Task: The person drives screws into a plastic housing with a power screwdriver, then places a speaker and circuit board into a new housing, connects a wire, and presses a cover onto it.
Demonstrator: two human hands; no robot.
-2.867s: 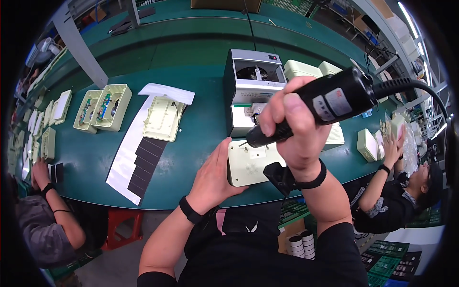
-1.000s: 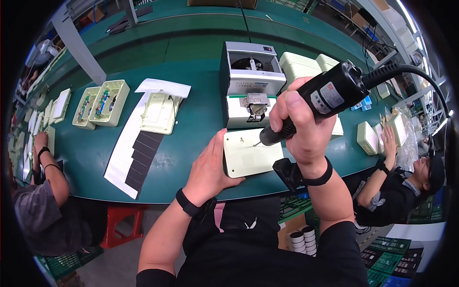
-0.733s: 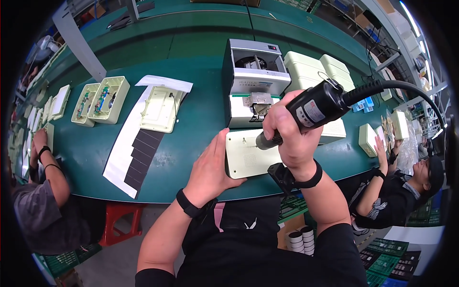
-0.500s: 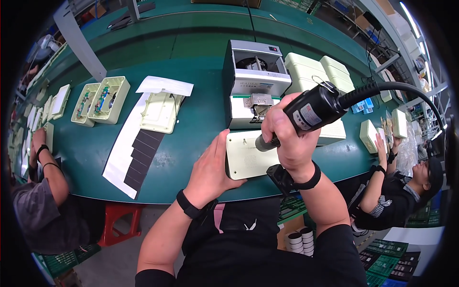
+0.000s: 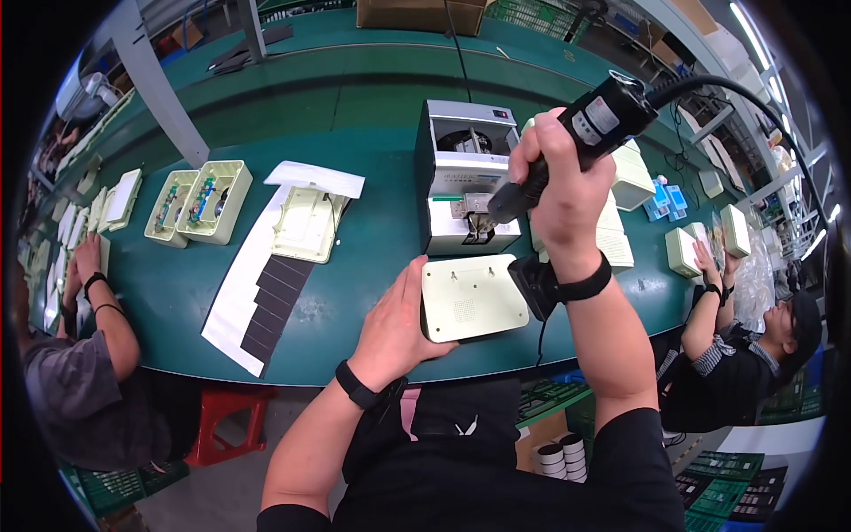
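My right hand is wrapped round a black corded electric screwdriver. The tool is tilted, its nose pointing down and left at the front of a grey screw feeder; whether the bit touches the feeder cannot be made out. Below the feeder lies a cream plastic case with its flat side up, showing corner holes, two keyhole slots and a patch of tiny holes. My left hand grips the case's left end, fingers along the side and thumb at the near edge.
Left of the case are an open cream shell on a sheet of white and black strips, and two open boxes with circuit boards. More cream cases and small blue parts stand at right. Co-workers sit on both sides.
My right hand has lifted the screwdriver off the case and moved it up to the screw feeder, uncovering the case's top. My left hand stays on the case.
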